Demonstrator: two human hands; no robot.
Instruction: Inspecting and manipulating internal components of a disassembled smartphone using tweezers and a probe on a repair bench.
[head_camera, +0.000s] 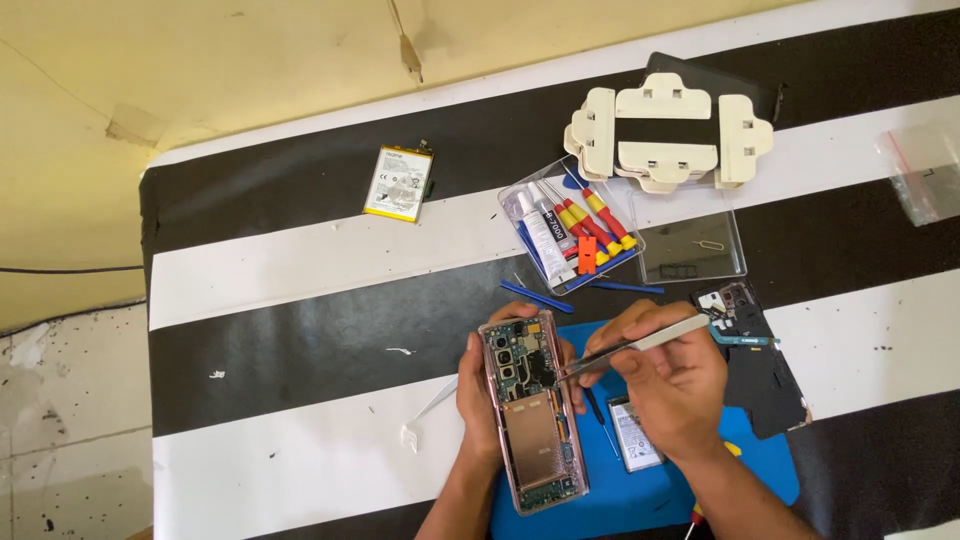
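Pinched in my right hand (672, 385), metal tweezers (640, 343), tips at opened phone (532, 410) upper board. My left hand (478, 392) wraps phone at 6 o'clock over blue mat (640, 495). Risk: tips slipping, scratching board, tearing flex cable. Screwdriver tray (575, 235) at 12 o'clock.

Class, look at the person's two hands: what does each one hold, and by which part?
The left hand grips the opened phone by its long sides. The right hand pinches metal tweezers near their rear half, tips on the phone's circuit board.
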